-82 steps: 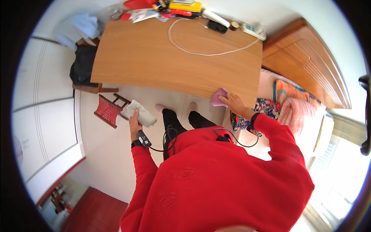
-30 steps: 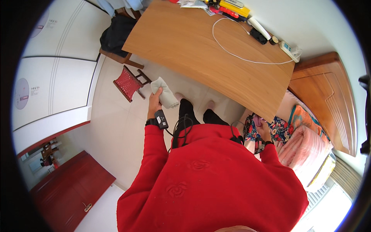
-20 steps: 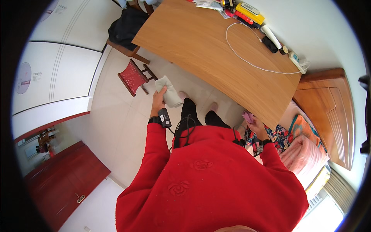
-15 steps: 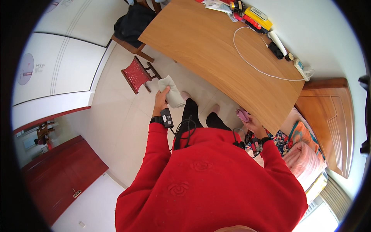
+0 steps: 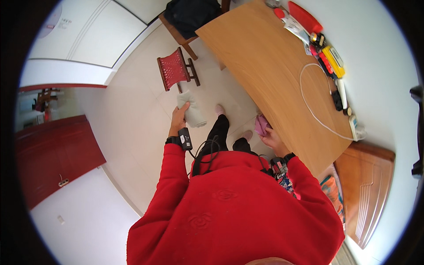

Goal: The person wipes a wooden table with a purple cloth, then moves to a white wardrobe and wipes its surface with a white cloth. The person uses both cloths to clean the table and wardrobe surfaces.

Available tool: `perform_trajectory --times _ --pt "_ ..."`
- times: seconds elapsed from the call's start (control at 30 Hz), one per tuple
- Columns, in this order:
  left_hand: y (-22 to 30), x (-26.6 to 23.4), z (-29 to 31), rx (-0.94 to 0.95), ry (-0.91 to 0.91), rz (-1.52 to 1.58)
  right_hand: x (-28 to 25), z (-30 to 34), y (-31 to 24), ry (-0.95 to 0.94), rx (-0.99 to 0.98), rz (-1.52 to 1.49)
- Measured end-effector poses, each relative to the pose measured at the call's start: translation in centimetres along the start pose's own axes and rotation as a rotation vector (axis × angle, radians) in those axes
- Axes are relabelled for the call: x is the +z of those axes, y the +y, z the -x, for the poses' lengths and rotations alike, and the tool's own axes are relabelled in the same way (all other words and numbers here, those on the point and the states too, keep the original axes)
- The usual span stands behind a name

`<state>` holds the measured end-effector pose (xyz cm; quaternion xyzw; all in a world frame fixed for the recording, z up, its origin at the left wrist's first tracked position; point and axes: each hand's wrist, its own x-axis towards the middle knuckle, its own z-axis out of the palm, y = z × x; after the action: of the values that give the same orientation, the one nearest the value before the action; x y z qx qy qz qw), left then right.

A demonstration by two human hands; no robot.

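By the near edge of a wooden counter, right hand grips purple cloth; over the floor, left hand clasps rolled pale cloth. Both cloths seem light, soft, best held mid-fold.

The person has turned left; the right hand has brought the purple cloth from the floral fabric to beside the table.

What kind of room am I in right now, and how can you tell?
It looks like a bedroom in a home: there's a wooden headboard at the right, orange patterned bedding beside it, and a wooden desk close by.
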<state>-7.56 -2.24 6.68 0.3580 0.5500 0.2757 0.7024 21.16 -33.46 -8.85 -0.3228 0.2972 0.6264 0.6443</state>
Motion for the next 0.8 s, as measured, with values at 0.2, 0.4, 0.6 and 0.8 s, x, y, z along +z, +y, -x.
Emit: perform_trajectory --times 0.2,0.4,0.6,0.8 --pt "1.0 -3.1 -0.7 0.023 0.097 0.059 8.8 -3.4 -0.2 -0.089 0.01 0.021" --pt "1.0 -4.6 -2.8 0.007 0.169 0.101 18.6 -7.4 -0.9 -0.087 -0.067 0.064" --pt "1.4 -4.8 -4.6 -0.021 0.205 0.134 26.8 -12.4 -1.3 -0.137 -0.11 0.078" --pt "1.3 -5.8 -5.7 -0.013 0.221 0.153 32.0 -16.4 -1.6 -0.173 -0.134 0.093"
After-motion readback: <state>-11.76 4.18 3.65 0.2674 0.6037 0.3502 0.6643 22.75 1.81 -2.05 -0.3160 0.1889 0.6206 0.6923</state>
